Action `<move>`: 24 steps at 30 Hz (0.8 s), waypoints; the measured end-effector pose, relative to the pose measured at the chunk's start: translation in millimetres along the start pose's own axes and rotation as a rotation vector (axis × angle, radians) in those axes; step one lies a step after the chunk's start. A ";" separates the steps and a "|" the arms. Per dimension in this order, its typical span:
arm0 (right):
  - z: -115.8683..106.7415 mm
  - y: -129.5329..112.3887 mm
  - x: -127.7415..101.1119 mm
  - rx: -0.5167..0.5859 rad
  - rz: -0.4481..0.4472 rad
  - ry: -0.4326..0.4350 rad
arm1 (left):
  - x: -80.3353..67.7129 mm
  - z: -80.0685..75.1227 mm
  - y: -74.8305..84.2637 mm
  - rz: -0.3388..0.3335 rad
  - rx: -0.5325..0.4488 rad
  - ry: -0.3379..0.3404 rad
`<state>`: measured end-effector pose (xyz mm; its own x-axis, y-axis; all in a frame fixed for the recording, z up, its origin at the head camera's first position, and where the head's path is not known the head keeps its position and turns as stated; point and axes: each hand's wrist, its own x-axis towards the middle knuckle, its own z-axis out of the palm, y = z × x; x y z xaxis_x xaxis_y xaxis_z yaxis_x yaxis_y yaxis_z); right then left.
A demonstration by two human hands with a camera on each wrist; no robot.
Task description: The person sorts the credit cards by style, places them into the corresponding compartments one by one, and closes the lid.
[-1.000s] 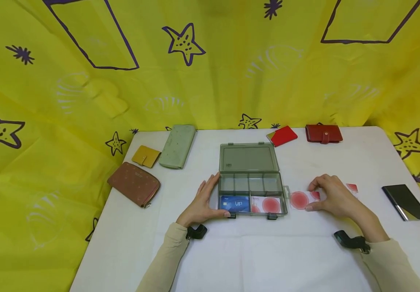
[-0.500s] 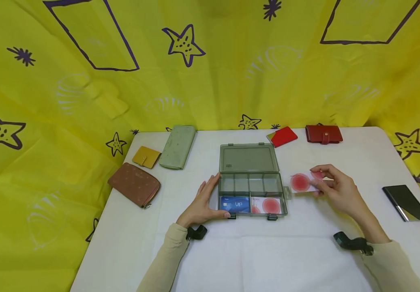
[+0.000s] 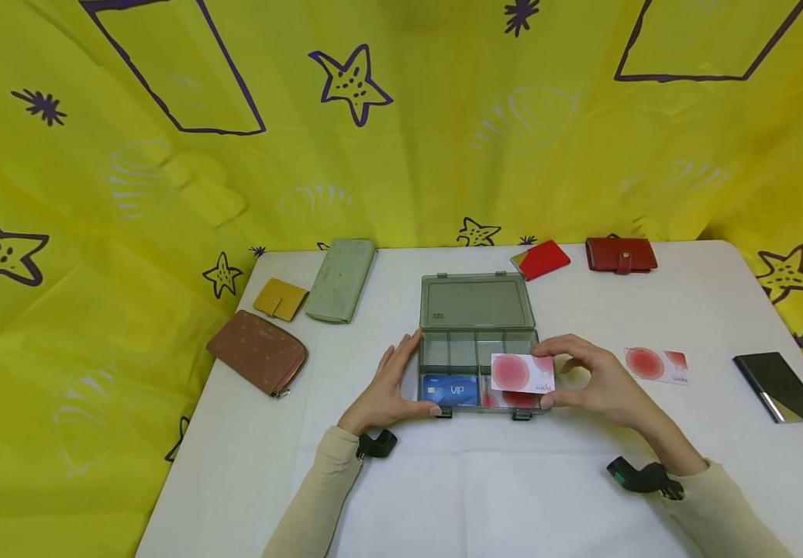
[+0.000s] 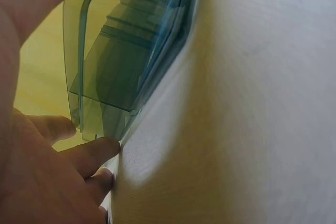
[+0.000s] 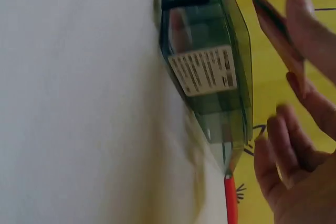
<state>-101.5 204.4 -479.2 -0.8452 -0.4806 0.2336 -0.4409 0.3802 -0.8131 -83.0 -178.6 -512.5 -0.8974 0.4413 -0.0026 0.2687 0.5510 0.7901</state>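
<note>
A white and pink card with a red circle (image 3: 513, 373) is pinched between the thumb and fingers of my right hand (image 3: 604, 380). It hangs over the front right compartment of a translucent green divided box (image 3: 443, 349), where another red-patterned card (image 3: 495, 397) partly shows beneath. In the right wrist view the held card (image 5: 275, 32) is tilted, apart from the box. A blue VIP card (image 3: 452, 390) lies in the front left compartment. My left hand (image 3: 387, 391) rests along the box's left side, fingers extended and thumb at the front edge; its fingertips (image 4: 107, 148) touch the box's corner.
A matching card (image 3: 656, 364) lies right of the box, with a black card holder (image 3: 778, 386) beyond. Behind are a red card (image 3: 542, 260) and a dark red wallet (image 3: 621, 256). Green (image 3: 340, 280), yellow (image 3: 280, 299) and brown wallets (image 3: 258, 353) lie left.
My right hand has picked up a card from the table on the right and carried it left over the box, uncovering the matching card there. The left hand has stayed in place.
</note>
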 end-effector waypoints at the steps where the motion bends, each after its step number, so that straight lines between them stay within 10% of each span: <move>1: 3.1 -0.2 0.7 -0.049 -0.006 -0.002 | 0.0 -0.1 -0.1 0.003 -0.003 0.001; 11: 1.3 1.2 -2.4 -0.157 -0.012 -0.029 | 0.5 0.6 -0.5 0.003 -0.005 -0.002; 24: -109.3 44.4 -26.0 -0.419 0.344 -0.053 | -0.3 2.0 -2.1 -0.010 0.000 0.003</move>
<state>-132.1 320.2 -463.1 -0.9503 -0.3081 -0.0443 -0.2334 0.7994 -0.5536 -82.6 -178.5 -515.4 -0.9010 0.4337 -0.0093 0.2593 0.5555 0.7900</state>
